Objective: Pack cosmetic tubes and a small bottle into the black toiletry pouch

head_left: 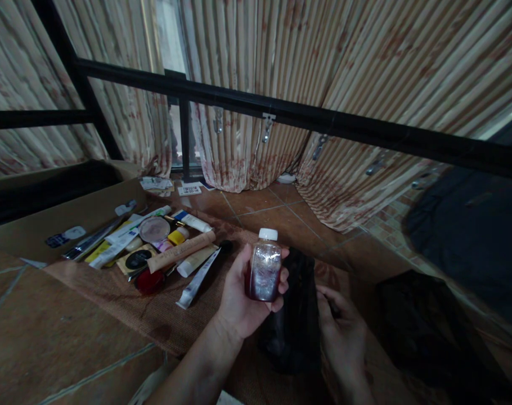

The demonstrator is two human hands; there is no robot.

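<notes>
My left hand [247, 292] is wrapped round a small clear bottle [265, 270] with a white cap and dark reddish liquid in its lower part. It is held upright in front of me. To the right, my right hand [342, 329] grips the edge of a black bag [296, 320], which hangs just behind and beside the bottle. What is inside the bag cannot be seen. Left of my hands lies a pile of toiletries: a peach tube [181, 251], a white and blue tube [192, 220], a round clear case [154, 229] and a red round container [149, 281].
A brown woven mat [167, 320] lies under the pile on the tiled floor [70, 337]. At the left stands a cardboard box [32, 236] with dark cloth. A black metal rail [239, 95] crosses ahead of striped curtains [247, 152]. Another black bag [425, 326] lies at the right.
</notes>
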